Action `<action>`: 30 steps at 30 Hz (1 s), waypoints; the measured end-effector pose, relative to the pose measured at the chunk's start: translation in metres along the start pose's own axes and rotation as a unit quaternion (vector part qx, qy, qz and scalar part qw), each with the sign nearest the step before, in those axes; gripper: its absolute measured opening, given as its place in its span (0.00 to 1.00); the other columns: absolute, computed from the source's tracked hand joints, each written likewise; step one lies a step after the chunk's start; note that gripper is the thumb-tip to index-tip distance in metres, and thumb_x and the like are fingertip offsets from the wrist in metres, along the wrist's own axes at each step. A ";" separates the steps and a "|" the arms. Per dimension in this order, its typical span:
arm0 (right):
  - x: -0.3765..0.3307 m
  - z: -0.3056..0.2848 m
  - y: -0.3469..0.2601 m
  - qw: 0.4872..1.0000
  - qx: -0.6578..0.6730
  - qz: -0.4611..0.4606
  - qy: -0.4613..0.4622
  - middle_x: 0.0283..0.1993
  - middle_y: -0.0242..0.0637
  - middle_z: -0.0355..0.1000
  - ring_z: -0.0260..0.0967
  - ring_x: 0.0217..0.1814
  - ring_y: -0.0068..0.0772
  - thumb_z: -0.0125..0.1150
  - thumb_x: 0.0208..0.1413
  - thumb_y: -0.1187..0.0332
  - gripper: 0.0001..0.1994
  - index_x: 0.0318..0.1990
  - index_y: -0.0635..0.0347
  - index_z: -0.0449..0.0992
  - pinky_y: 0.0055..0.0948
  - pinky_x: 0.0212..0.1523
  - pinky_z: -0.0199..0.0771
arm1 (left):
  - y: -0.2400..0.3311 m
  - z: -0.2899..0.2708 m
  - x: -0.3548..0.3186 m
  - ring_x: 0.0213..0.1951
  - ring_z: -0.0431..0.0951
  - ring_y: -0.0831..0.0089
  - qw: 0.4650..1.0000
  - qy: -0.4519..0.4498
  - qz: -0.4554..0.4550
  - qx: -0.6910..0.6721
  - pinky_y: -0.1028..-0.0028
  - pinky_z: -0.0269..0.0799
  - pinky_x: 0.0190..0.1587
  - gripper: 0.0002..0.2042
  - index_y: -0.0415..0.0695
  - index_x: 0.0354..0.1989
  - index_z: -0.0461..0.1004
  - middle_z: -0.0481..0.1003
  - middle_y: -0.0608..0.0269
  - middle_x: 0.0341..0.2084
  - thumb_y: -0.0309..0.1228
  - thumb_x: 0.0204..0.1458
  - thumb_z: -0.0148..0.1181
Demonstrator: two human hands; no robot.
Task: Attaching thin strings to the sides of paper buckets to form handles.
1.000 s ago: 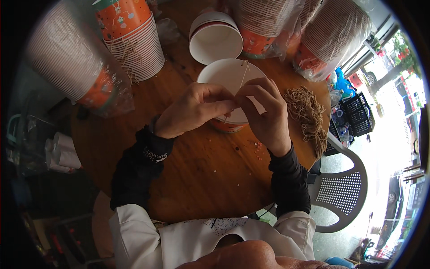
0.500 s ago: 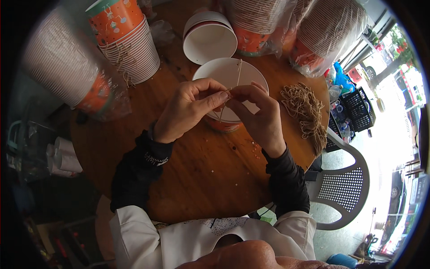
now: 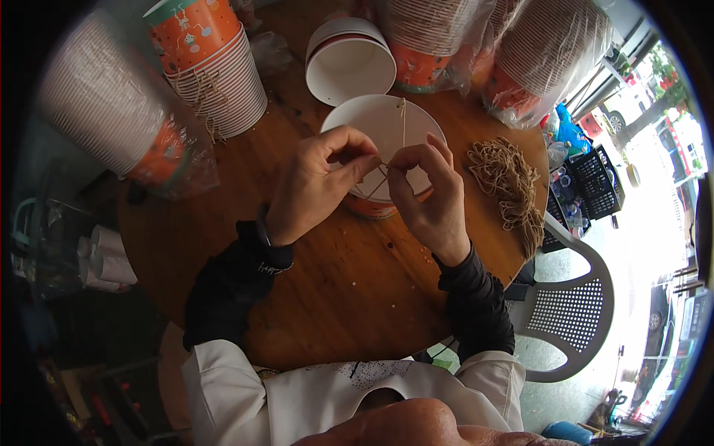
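Observation:
A white paper bucket (image 3: 372,123) with an orange outside stands on the round wooden table (image 3: 327,282). A thin tan string (image 3: 402,123) runs across its open mouth. My left hand (image 3: 316,186) and my right hand (image 3: 428,197) meet over the bucket's near rim. Each pinches the string between thumb and fingers, fingertips almost touching. Dark sleeves cover both forearms.
A second white bucket (image 3: 349,63) sits just behind. Stacks of orange and striped buckets (image 3: 212,67), some wrapped in clear plastic (image 3: 111,119), ring the table's far side. A pile of tan string (image 3: 509,182) lies at the right. A white plastic chair (image 3: 573,312) stands beside the table.
My hands have drawn closer together at the bucket's near rim, fingertips now pinching the string. The bucket has stayed in place.

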State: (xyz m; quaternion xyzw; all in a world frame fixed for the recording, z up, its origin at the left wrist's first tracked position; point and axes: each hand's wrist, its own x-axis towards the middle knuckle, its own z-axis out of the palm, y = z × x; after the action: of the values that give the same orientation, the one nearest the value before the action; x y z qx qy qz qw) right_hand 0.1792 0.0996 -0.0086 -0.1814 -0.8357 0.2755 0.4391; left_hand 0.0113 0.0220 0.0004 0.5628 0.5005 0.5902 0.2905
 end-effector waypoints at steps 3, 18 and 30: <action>0.000 0.001 0.002 1.000 0.004 -0.004 0.015 0.29 0.30 0.73 0.72 0.38 0.34 0.60 0.49 0.77 0.06 0.34 0.57 0.72 0.46 0.65 0.53 | 0.001 0.001 -0.002 0.32 0.77 0.83 0.996 -0.010 0.027 0.079 0.80 0.74 0.36 0.04 0.37 0.37 0.77 0.79 0.65 0.29 0.24 0.56 0.61; 0.001 0.002 0.004 0.997 -0.021 -0.064 0.026 0.34 0.30 0.74 0.73 0.41 0.34 0.61 0.50 0.78 0.07 0.37 0.56 0.74 0.46 0.65 0.55 | 0.005 -0.010 0.002 0.37 0.75 0.84 0.974 -0.131 -0.113 -0.148 0.80 0.72 0.42 0.10 0.37 0.43 0.75 0.76 0.68 0.33 0.32 0.61 0.56; -0.003 0.002 0.005 0.996 -0.007 -0.080 0.038 0.32 0.26 0.76 0.75 0.39 0.28 0.62 0.53 0.77 0.07 0.38 0.55 0.74 0.46 0.66 0.53 | 0.006 -0.008 0.001 0.35 0.74 0.85 0.987 -0.096 -0.104 -0.078 0.82 0.73 0.39 0.09 0.37 0.41 0.77 0.77 0.68 0.31 0.31 0.59 0.59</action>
State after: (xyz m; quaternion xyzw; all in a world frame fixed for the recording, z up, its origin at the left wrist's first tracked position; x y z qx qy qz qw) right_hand 0.1794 0.1015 -0.0149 -0.1273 -0.8321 0.2261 0.4901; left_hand 0.0044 0.0190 0.0080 0.5370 0.4787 0.5373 0.4401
